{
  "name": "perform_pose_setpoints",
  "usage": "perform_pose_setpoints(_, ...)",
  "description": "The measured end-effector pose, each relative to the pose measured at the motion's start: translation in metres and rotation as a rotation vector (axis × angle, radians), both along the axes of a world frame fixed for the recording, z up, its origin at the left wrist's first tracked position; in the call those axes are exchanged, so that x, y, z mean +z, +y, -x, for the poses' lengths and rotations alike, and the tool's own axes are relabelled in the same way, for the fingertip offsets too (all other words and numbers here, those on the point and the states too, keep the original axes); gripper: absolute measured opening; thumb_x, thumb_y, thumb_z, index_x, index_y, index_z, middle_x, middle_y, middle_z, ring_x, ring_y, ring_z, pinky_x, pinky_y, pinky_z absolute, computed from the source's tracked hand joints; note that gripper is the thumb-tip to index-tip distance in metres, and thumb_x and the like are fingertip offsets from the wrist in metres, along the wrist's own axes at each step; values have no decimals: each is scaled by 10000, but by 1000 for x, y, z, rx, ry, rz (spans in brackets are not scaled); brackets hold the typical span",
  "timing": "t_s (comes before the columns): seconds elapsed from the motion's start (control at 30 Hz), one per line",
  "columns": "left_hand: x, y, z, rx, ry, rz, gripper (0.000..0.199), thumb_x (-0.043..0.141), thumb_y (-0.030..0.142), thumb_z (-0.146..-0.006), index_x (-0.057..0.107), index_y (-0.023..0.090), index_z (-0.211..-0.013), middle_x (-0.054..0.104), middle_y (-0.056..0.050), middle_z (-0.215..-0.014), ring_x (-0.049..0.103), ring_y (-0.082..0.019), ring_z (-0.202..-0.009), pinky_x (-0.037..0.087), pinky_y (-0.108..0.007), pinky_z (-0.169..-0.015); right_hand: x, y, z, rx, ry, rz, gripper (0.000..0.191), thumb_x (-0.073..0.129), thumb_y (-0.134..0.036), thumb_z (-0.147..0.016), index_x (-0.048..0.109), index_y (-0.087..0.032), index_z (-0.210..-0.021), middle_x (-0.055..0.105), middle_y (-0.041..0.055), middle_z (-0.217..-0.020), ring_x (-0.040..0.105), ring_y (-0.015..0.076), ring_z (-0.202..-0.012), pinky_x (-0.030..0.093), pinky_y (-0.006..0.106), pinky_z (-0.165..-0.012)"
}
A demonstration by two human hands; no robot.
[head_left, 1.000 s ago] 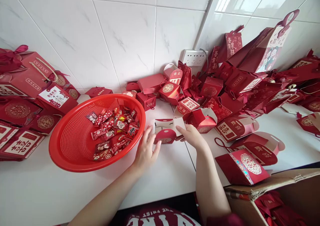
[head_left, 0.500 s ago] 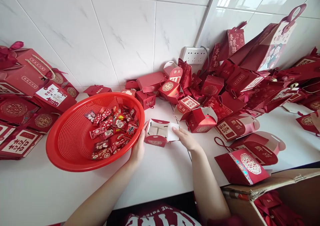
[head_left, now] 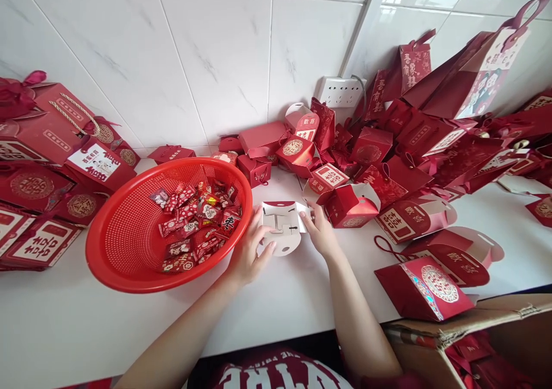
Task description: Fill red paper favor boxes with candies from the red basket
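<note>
A small gift box (head_left: 281, 231), red outside and white inside, lies open on the white table with its flaps folded out. My left hand (head_left: 250, 251) holds its left side, thumb and fingers at the left and front flaps. At the right side flap, my right hand (head_left: 318, 228) grips the box edge with thumb and fingers. Just left of the box is a red plastic basket (head_left: 116, 239). Wrapped candies (head_left: 196, 216) in red and dark wrappers lie inside it.
Red gift boxes (head_left: 351, 205) are heaped behind and to the right, below a white power socket (head_left: 342, 92). More boxes (head_left: 41, 239) are stacked at the far left. A cardboard carton (head_left: 422, 360) with red items stands at the lower right.
The box's front flap has been folded down toward me, showing its white inside. My left hand has moved over the box's front left; my right hand has shifted slightly right.
</note>
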State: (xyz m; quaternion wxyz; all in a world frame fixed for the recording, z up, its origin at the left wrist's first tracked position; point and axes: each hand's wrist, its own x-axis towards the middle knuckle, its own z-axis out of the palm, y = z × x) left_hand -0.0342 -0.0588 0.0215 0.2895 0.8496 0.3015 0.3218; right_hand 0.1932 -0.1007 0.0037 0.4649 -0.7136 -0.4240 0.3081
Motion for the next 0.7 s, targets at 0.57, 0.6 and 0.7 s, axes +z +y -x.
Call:
perform_pose_setpoints(0.57,-8,12,7,-103,-22,-127,608,589,454,-908,427,208,-1440,301,-128,-1612,200,-346,-1526,235,-576,-1228,16,-13,7,135,-279,-233,532,563,-514,-930,511,-257,-1393,531,101,-1461,471,279,-1366,399,454,-1109)
perform_pose_setpoints(0.6,-9,12,7,-93,-22,-133,626,615,438,-897,419,207,-1445,321,-127,-1603,214,-341,-1523,243,-571,-1228,17,-13,6,149,-287,-251,525,558,-501,-938,499,-264,-1402,505,96,-1487,431,268,-1402,372,452,-1136)
perform_pose_setpoints(0.7,-11,12,3,-21,11,-157,441,596,328,-925,513,228,-1347,395,-87,-1570,270,-302,-1509,283,-532,-1227,18,-14,6,185,-280,-227,496,536,-495,-957,500,-284,-1404,450,85,-1535,382,252,-1440,344,443,-1160)
